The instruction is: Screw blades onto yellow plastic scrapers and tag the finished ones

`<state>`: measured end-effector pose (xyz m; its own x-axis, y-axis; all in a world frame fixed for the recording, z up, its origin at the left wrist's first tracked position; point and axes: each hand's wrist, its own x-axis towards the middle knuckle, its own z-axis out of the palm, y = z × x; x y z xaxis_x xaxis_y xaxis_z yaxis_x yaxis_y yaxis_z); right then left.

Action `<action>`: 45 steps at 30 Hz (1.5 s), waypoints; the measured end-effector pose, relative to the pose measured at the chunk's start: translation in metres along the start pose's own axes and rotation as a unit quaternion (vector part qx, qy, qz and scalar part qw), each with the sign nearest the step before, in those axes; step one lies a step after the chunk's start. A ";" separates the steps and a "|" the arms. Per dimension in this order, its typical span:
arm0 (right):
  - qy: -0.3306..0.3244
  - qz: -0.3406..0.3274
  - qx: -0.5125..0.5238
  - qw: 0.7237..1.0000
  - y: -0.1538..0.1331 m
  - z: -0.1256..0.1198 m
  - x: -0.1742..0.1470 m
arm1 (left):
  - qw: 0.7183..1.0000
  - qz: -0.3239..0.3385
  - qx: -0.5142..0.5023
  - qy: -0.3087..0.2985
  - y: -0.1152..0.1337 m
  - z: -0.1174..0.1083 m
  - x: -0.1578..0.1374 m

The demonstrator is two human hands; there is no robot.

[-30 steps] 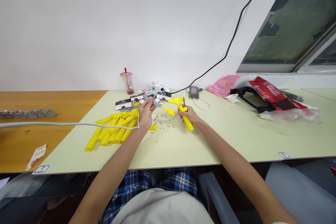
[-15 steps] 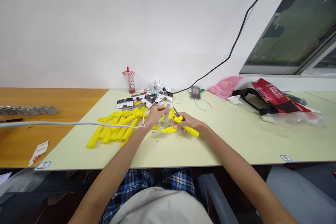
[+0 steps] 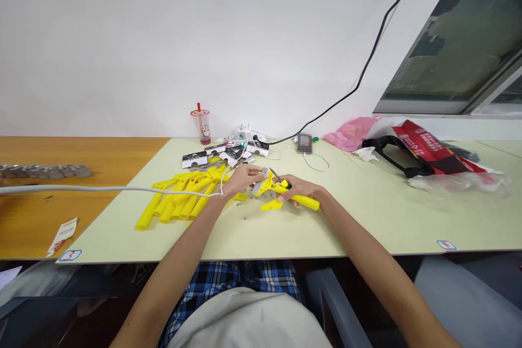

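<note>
My left hand is closed on a flat grey metal blade, pinched by its edge. The blade lies against the forked head of a yellow plastic scraper handle. Around that handle my right hand is closed, and a screwdriver with a dark shaft also sits in its fingers, pointing up and left. Just below the right fingers is a loose yellow plastic piece; whether they touch it I cannot tell. Small screws lie scattered on the table near both hands.
Several yellow handles are piled at the left, with black-and-white cards behind them. A drink cup stands by the wall. A white cable crosses above my left forearm. A red bag lies at the right.
The blade has gone from standing upright to lying tilted against the forked head. My right hand has shifted slightly right with the handle and screwdriver.
</note>
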<state>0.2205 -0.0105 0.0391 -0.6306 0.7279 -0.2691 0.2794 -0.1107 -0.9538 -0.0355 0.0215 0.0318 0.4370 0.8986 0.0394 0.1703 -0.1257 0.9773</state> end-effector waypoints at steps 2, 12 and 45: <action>-0.001 0.003 -0.005 1.000 0.002 -0.003 0.000 | 1.000 0.000 0.009 0.015 -0.001 0.000 0.001; -0.003 -0.006 -0.006 1.000 0.002 -0.002 0.000 | 0.996 0.047 0.063 0.045 -0.009 0.008 0.002; 0.047 -0.022 0.018 0.998 0.006 0.000 0.006 | 0.996 0.068 0.021 0.055 -0.015 0.011 0.006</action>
<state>0.2181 -0.0068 0.0315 -0.5701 0.7932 -0.2142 0.2257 -0.0996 -0.9691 -0.0257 0.0240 0.0148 0.3594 0.9126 0.1951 0.1542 -0.2643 0.9520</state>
